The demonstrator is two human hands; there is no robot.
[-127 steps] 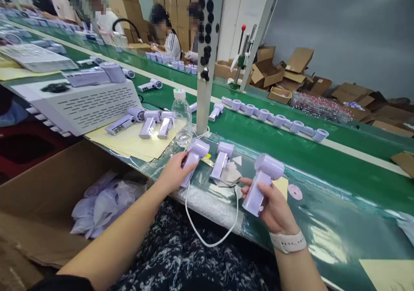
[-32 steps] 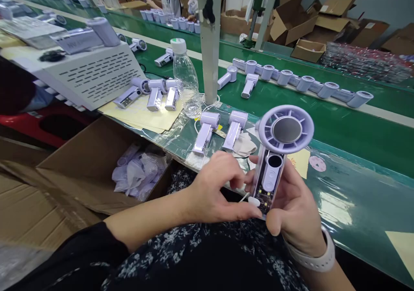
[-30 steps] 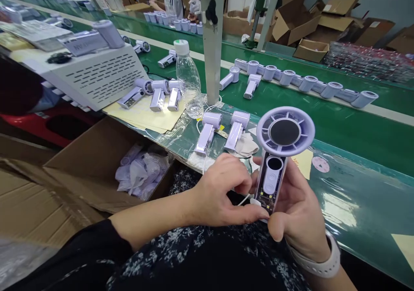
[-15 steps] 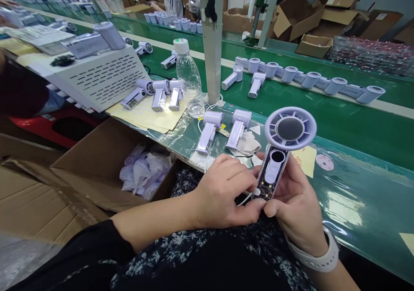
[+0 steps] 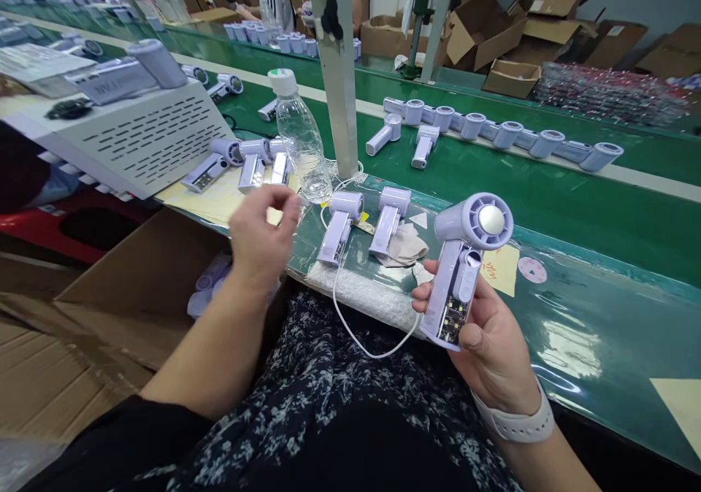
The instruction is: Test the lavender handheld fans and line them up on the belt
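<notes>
My right hand (image 5: 496, 346) is closed round the handle of a lilac hand-held fan (image 5: 465, 258), held upright over the bench edge with its open circuit side towards me. A white cable (image 5: 361, 350) loops from the fan's base back to the bench. My left hand (image 5: 260, 233) hangs in the air with loosely curled fingers and nothing in it, just short of three lilac fans (image 5: 249, 163) on yellow paper. Two more fans (image 5: 339, 225) lie side by side on the bench between my hands.
A clear water bottle (image 5: 299, 141) and a white post (image 5: 339, 76) stand behind the two fans. A vented white box (image 5: 131, 134) sits at left, an open cardboard box (image 5: 147, 280) below the bench. A row of fans (image 5: 493, 131) lies on the green conveyor (image 5: 548, 200). People work far back.
My left hand has let go at the fan's base and swung up and left towards the fans on the yellow paper. The cable now hangs from the fan, which my right hand has turned.
</notes>
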